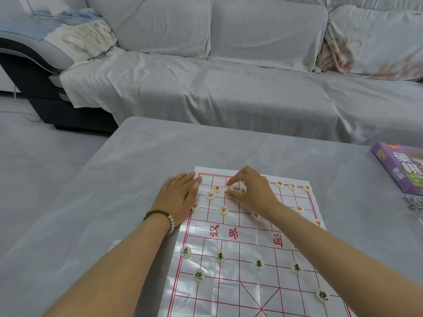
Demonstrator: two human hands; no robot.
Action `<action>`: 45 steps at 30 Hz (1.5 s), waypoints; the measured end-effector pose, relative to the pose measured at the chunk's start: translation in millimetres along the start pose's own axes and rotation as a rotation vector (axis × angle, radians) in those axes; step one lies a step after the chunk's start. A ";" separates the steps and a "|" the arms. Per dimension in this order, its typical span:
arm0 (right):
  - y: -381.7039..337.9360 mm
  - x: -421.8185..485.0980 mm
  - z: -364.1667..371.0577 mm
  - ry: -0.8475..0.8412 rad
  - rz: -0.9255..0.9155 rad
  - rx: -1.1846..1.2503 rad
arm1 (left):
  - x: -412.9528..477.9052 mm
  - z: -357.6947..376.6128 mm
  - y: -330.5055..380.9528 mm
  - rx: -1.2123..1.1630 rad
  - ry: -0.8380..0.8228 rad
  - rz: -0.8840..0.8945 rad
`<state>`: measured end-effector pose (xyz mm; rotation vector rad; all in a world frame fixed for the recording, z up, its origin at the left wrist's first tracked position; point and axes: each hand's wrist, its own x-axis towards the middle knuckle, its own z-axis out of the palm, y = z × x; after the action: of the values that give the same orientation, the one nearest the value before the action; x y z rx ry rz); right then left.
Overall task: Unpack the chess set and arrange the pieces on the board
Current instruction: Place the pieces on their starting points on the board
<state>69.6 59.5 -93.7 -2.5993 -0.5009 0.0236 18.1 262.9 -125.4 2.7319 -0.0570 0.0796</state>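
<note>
Pinching piece [229,189], right hand [251,191], purple box [402,170] nearby

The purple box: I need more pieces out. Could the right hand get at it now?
Probably yes: only low pieces lie between the right hand and the purple box, though the hand pinches a red piece.

Board [247,239] on table [128,170], box [402,168] at right, sofa [229,76] behind.

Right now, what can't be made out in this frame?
Head view:
Purple cardboard game box: cut off by right edge.
Silvery metal object: same edge, unidentifiable.
White plastic board sheet: near rows cut off by bottom edge.
Red-marked white disc: character hidden by fingers of the right hand.
</note>
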 end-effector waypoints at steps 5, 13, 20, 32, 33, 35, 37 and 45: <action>17.8 18.7 -28.3 0.210 0.101 0.069 | 0.6 1.5 -1.6 0.012 0.001 -0.003; 23.3 30.8 -16.9 0.092 0.120 -0.118 | 1.5 3.7 -3.5 0.029 0.024 0.008; 34.4 25.8 -19.0 0.135 0.125 0.000 | 1.9 3.8 -3.9 0.038 0.020 0.003; 28.5 27.0 -12.7 0.078 0.181 -0.048 | 2.6 3.9 -4.1 0.036 0.011 -0.001; 27.2 27.3 -11.9 0.075 0.184 -0.048 | 2.5 4.2 -4.5 0.037 0.012 -0.001; 26.1 28.0 -10.4 0.068 0.193 -0.037 | 3.2 4.3 -4.6 0.038 0.014 -0.001; 25.9 27.3 -10.4 0.070 0.194 -0.025 | 3.4 4.6 -4.5 0.036 0.014 -0.001; 18.8 -13.5 -24.2 -0.002 0.025 0.023 | 3.1 5.5 -5.8 0.029 0.031 0.017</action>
<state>66.1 28.2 -82.3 -2.5830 -0.4662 0.0408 21.7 266.0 -132.5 2.7586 -0.0704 0.1290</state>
